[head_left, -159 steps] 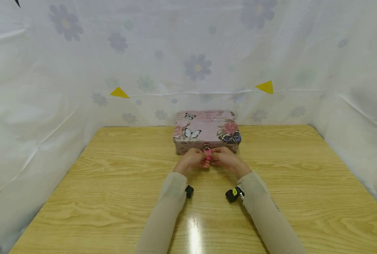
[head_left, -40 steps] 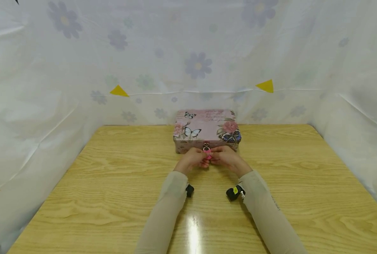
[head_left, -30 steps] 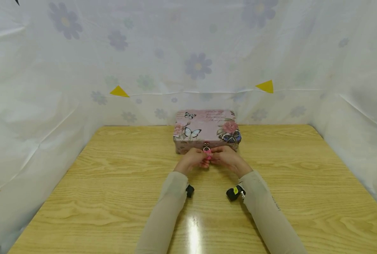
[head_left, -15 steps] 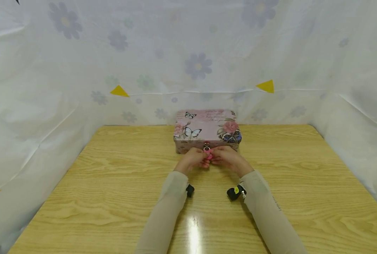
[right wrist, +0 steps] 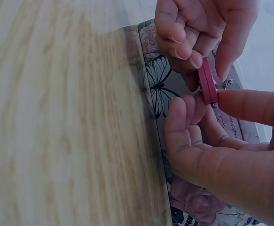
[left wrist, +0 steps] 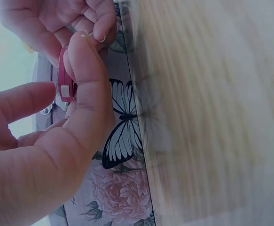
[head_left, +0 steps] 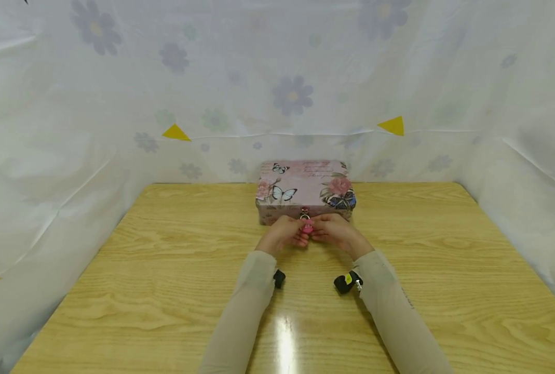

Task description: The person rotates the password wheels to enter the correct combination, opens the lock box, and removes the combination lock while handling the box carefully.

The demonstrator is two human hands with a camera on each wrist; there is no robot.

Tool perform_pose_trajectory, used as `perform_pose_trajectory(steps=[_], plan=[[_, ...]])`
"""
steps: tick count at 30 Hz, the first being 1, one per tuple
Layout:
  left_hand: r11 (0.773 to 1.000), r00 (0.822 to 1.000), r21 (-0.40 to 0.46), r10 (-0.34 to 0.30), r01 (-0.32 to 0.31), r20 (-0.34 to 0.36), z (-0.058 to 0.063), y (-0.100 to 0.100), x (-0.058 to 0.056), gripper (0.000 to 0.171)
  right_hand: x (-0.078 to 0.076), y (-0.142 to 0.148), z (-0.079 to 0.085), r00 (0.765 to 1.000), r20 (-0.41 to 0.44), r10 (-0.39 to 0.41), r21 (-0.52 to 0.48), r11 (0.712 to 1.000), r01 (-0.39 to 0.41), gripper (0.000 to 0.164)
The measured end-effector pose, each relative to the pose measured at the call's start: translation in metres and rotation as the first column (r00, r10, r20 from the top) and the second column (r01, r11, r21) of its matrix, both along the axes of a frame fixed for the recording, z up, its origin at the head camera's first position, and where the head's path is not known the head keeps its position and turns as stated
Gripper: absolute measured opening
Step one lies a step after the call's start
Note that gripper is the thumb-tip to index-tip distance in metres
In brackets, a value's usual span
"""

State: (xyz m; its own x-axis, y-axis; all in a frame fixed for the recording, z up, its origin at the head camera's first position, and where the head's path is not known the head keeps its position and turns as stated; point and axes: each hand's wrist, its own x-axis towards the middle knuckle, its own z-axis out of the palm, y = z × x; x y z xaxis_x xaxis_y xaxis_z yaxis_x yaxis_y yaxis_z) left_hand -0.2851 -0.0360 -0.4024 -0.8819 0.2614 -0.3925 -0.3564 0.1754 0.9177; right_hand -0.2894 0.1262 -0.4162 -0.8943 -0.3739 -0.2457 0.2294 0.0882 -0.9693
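Observation:
A small pink padlock is at the front of a pink tin box printed with butterflies and roses. Its silver shackle is at the clasp below the lid, which is down. My left hand pinches the padlock from the left, and my right hand pinches it from the right. Seen from the right wrist, the padlock sits edge-on between both sets of fingertips, my right thumb against its edge. The left wrist view shows a pale square piece on the padlock's side.
The box stands at the back of a wood-grain table, close to a white flowered curtain. Yellow triangles are on the curtain. Black straps show at both wrists.
Both hands stay at the padlock throughout. The padlock has tilted slightly between the fingers, so its visible face looks different. The box stays in place.

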Motion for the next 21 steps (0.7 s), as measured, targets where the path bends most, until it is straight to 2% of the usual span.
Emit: perform_pose_trajectory(steps=[12, 21], plan=[[1.000, 1.000, -0.014, -0.011, 0.012, 0.021, 0.0015, -0.0035, -0.0016, 0.029, 0.0002, -0.0001, 0.0000, 1.000, -0.001, -0.003, -0.007, 1.000, 0.003, 0.041], [1.000, 1.000, 0.002, -0.006, 0.006, 0.026, -0.0017, -0.0042, -0.0028, 0.027, -0.0007, 0.0003, -0.0014, 1.000, 0.000, 0.014, -0.015, 1.000, -0.014, 0.040]])
